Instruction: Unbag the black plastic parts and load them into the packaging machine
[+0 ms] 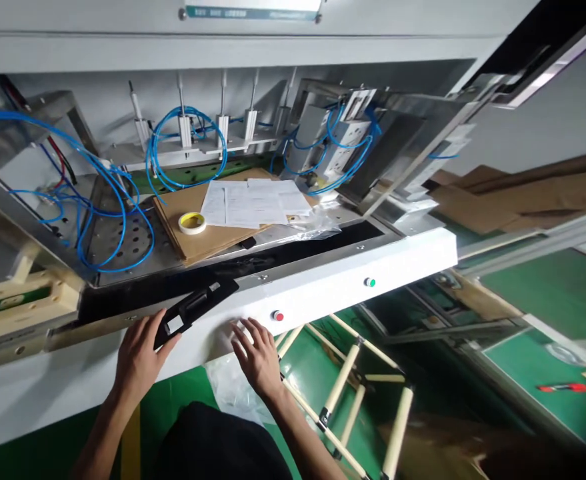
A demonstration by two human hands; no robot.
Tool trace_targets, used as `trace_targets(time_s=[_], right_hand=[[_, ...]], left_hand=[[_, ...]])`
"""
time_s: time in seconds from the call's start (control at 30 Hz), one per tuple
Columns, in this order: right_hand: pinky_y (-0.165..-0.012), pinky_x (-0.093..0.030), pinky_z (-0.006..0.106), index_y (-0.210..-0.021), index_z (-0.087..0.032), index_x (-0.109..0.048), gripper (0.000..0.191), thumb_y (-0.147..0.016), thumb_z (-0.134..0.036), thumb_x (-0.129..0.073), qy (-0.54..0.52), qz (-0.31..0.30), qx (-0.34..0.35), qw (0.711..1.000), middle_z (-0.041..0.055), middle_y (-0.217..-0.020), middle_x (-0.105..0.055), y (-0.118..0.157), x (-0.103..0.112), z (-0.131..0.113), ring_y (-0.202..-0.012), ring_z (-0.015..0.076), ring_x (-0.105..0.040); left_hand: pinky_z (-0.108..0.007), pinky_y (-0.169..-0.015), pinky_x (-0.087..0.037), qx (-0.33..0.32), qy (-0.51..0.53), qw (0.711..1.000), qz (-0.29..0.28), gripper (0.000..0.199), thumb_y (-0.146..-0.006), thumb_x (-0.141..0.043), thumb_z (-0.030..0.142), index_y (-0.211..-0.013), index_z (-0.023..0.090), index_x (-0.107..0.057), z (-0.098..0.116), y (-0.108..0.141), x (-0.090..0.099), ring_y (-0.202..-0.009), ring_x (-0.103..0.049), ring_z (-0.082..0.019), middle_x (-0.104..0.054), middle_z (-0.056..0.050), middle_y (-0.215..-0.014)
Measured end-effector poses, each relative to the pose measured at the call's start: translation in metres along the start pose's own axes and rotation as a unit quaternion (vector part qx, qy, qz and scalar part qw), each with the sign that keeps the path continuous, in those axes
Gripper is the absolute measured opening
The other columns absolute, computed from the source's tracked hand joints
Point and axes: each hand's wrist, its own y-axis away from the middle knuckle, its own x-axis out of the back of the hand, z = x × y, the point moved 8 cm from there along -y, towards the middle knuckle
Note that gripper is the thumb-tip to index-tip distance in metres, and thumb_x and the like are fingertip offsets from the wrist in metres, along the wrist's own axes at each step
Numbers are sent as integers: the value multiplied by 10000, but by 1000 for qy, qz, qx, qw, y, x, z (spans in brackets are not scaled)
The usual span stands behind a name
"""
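My left hand [143, 350] grips one end of a long black plastic part [200, 307] that carries a small white label. The part tilts up to the right over the front ledge of a white machine [323, 287]. My right hand [259, 353] is empty, its fingers apart and slightly curled, just left of a red button [277, 315] on the machine's front. Below that hand hangs a clear plastic bag [237, 390]. A green button [370, 283] sits further right on the same panel.
Inside the machine lie cardboard sheets [173, 233] with white papers [253, 203] and a tape roll [191, 223] on top. Blue air hoses [123, 227] loop around. A frame of cream tubes [343, 380] stands below right. Green-topped table [533, 360] holds a red-handled tool [563, 387].
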Motion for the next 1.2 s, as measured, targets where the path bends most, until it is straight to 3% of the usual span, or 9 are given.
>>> trace_targets(time_s=[0.1,0.27,0.63,0.77,0.9,0.97,1.07,1.2], right_hand=[[-992,-514,408,-1287,-235,-737,280,-1048,-226,-592,-6,6,-11,1000,109,-1252,-760,5,-12,21,-1215,261,-650],[-1063,-453,418,-1334,-322,-728,357,-1021,-185,-623,-26,18,-8,999,53,-1245,-777,11,-21,32,-1162,230,-660],[-1113,-400,423,-1222,-329,-763,280,-1013,-193,-634,-47,35,-6,998,13,-1184,-792,16,-27,39,-1115,206,-660],[-1127,-388,432,-1255,-320,-745,294,-1021,-189,-625,-53,39,-3,998,20,-1143,-798,11,-23,39,-1117,213,-663],[-1137,-383,441,-1220,-279,-747,252,-1016,-178,-638,-62,35,-8,997,51,-1124,-791,0,-13,35,-1140,228,-656],[-1124,-392,432,-1185,-271,-749,225,-1009,-171,-651,-64,39,-12,997,54,-1109,-788,-7,-5,32,-1131,229,-658],[-1103,-400,417,-1150,-263,-738,192,-1007,-165,-656,-72,46,-6,996,43,-1061,-786,-18,6,29,-1087,221,-664],[-1068,-395,403,-1191,-252,-712,238,-1007,-125,-632,-78,32,40,996,30,-1015,-772,-35,15,26,-1027,206,-645]], left_hand=[[-437,-903,-564,-22,15,999,-37,499,-1076,-537,515,-1453,187,-541,6,-14,-25,-1077,-713,-325,-735,-145,-1176],[-438,-954,-574,-58,30,994,-89,467,-1070,-563,473,-1448,199,-541,15,-26,-58,-1137,-711,-319,-728,-144,-1236],[-440,-956,-567,-57,36,989,-132,470,-1046,-612,419,-1460,207,-542,19,-36,-78,-1112,-707,-306,-727,-133,-1237],[-481,-1037,-548,-42,34,994,-97,566,-1033,-626,463,-1526,219,-492,18,-35,-65,-1253,-650,-337,-645,-164,-1405],[-495,-1020,-559,-22,21,999,36,634,-964,-733,496,-1470,185,-511,11,-7,-24,-1224,-647,-350,-654,-184,-1306],[-481,-1009,-562,-55,0,998,39,553,-913,-808,466,-1343,193,-593,16,14,-15,-1172,-664,-340,-676,-164,-1222],[-457,-1015,-551,-103,-22,994,-2,338,-910,-825,333,-1190,216,-674,24,37,-16,-1142,-684,-315,-714,-131,-1182],[-401,-926,-537,-71,29,996,47,154,-973,-690,126,-1102,211,-698,17,33,-5,-991,-711,-244,-758,-73,-1022]])
